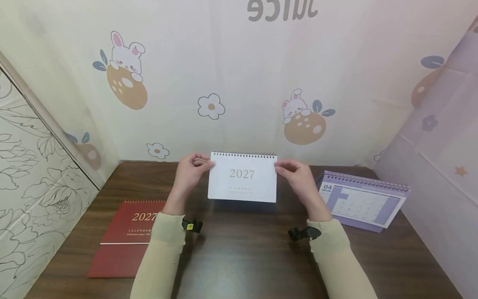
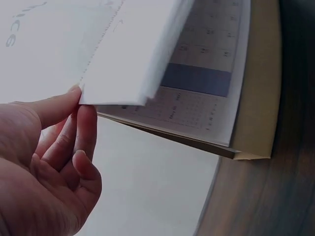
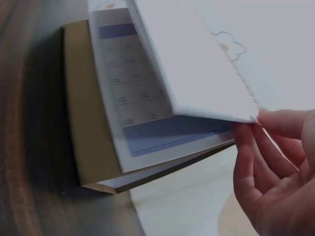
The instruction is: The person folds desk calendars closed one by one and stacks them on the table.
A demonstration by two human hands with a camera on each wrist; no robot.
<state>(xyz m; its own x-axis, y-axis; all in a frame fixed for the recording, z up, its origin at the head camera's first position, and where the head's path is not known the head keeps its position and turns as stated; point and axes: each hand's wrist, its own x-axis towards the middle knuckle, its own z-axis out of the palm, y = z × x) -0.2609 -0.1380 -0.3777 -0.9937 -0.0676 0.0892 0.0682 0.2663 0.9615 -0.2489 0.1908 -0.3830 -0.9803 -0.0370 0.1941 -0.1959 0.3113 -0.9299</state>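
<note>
A white spiral-bound desk calendar (image 1: 242, 185) with 2027 on its cover stands near the table's back edge. My left hand (image 1: 190, 172) pinches its left side near the top, thumb in front and fingers behind. At the same height on the right side, my right hand (image 1: 298, 174) pinches it too. Both wrist views show a stack of white pages (image 3: 197, 73) tilted away from a page with a date grid and blue band (image 2: 197, 81). Behind that page is a tan cardboard stand (image 2: 263, 98).
To the left lies a red 2027 calendar (image 1: 112, 261), partly covered by my left sleeve. A purple desk calendar (image 1: 364, 203) marked 04 stands at the right, beside my right wrist. A patterned white curtain (image 1: 246, 83) hangs behind the dark wooden table (image 1: 235, 257).
</note>
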